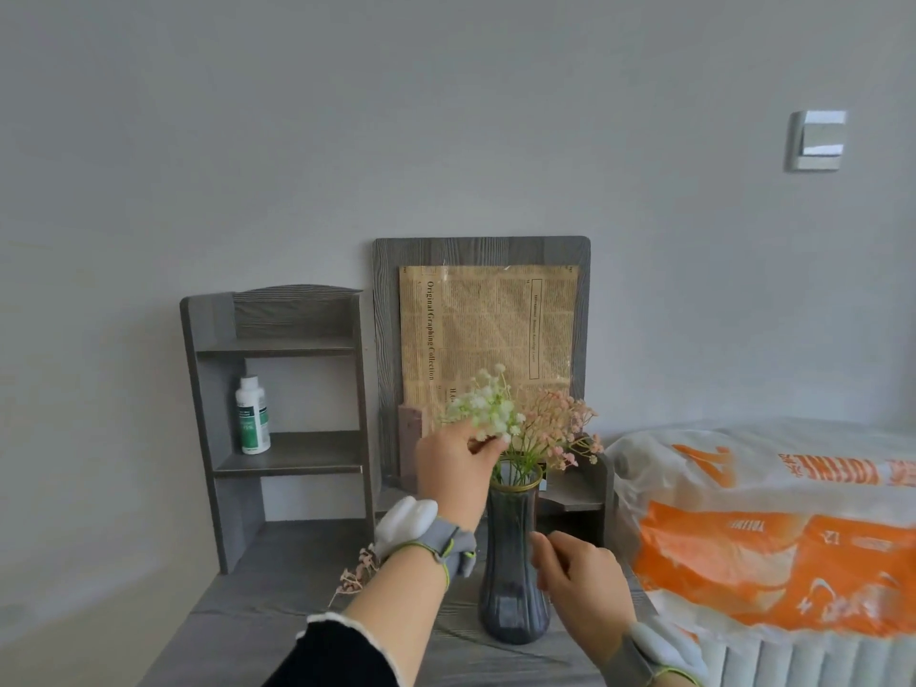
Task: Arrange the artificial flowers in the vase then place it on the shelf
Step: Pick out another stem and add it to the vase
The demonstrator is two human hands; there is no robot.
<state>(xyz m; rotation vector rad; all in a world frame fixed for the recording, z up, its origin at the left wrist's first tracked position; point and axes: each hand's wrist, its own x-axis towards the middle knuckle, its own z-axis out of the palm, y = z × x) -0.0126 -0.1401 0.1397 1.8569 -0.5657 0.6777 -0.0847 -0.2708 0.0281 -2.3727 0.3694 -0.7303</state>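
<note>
**Flowers going into the vase, shelf yet to come**

She is at the arranging step. The tall dark grey ribbed glass vase with a gold rim [513,562] stands upright on the grey wood-grain tabletop [277,587], low in the centre of the frame. Its mouth already holds a spray of pale pink artificial blossoms [562,421] leaning right, and a sprig of white-green artificial blossoms [488,404] beside it.

The left hand [453,471] is raised just above and left of the vase rim, wrist bent, thumb and fingertips pinching the white-green sprig right under its blossoms. The right hand [577,575] sits lower, just right of the vase body; its fingers curl loosely toward the glass. Whether they touch it I cannot tell, but they do not look clasped around it.

One more pink artificial sprig [357,570] lies on the tabletop at lower left of centre, partly hidden by the left wrist, so arranging does not look finished.

My guess for the next move: seat the white-green stem deeper, steadying the vase. The grey wooden two-tier shelf [282,384] at centre left has its top tier free; a white bottle with a green label [253,416] occupies the lower tier.
</note>
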